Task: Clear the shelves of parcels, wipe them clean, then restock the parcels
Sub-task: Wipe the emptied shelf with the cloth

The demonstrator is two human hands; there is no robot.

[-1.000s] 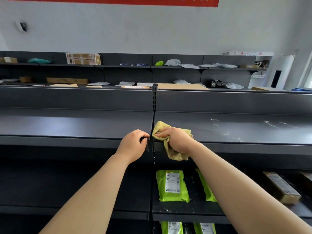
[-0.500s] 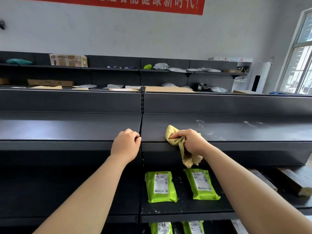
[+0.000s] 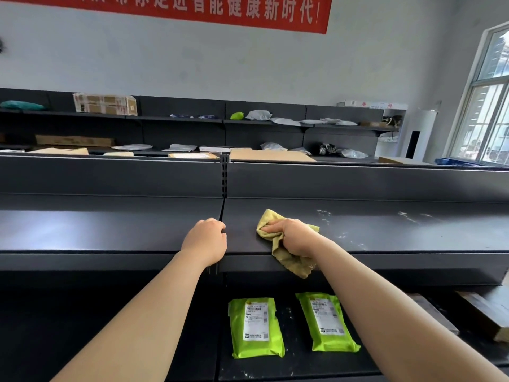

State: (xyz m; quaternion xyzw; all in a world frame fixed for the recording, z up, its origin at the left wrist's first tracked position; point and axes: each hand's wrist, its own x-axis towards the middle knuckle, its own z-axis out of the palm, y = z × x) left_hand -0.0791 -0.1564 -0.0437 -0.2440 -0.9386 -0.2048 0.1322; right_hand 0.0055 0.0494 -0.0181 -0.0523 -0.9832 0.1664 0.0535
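A dark grey upper shelf [image 3: 385,230] runs across in front of me, bare of parcels, with whitish dust marks on its right half. My right hand [image 3: 296,237] is closed on a yellow cloth [image 3: 271,223] and presses it onto the shelf near the middle post; part of the cloth hangs over the front edge. My left hand [image 3: 205,241] grips the front edge of the left shelf section [image 3: 96,230] right beside the post. Two green parcels [image 3: 256,328] [image 3: 326,322] with white labels lie flat on the lower shelf [image 3: 297,365].
Brown boxes [image 3: 484,312] lie at the right end of the lower shelf. Flat cardboard [image 3: 271,155] rests on top of this shelf unit. A far rack [image 3: 179,119] along the wall holds boxes and bagged parcels. A window [image 3: 487,106] is at the right.
My right hand has slid the cloth rightward along the upper shelf, away from the middle post. My left hand keeps its grip on the shelf edge. My view has shifted right.
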